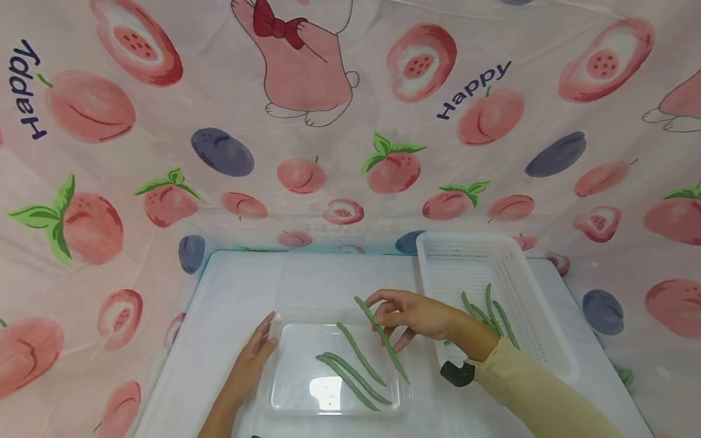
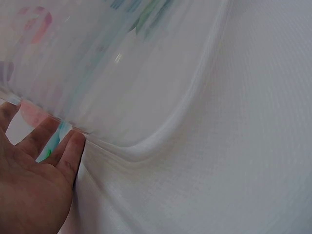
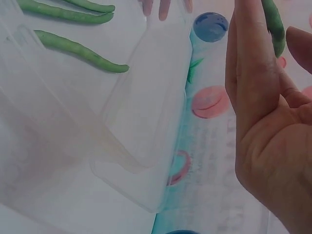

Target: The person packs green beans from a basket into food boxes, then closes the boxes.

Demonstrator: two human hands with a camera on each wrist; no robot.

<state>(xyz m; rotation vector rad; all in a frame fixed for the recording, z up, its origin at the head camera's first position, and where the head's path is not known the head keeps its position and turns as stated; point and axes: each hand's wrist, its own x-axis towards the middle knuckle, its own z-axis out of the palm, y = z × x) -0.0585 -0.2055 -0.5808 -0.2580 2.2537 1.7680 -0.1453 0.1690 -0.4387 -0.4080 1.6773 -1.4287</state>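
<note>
Left edge and backdrop: we see a pale pink cloth printed with peaches (image 1: 93, 228), spreading behind and around the white, flat-topped table (image 1: 246, 280).
Left hand: our left hand (image 1: 252, 358) has its fingers fairly straight, and they touch the left rim of the container near its far corner.
Container: we have a clear, rectangular plastic container (image 1: 296, 340) on the table, between our hands.
Beans inside: three long, slender green beans (image 1: 360, 353) lie slanted on its floor, two close together and one a little apart.
Raised bean: another slender green bean (image 1: 392, 354) slants over the container's right part; we cannot tell whether its lower end touches the wall.
Right hand: our right hand (image 1: 417, 315) pinches that bean between thumb and fingers.
Right arm: a cream sleeve (image 1: 539, 383) covers it, with a black object (image 1: 457, 373) at the wrist.
Basket: a white, perforated plastic basket (image 1: 539, 304) stands rightmost, holding several more green beans (image 1: 491, 308), partly hidden by our forearm.
</note>
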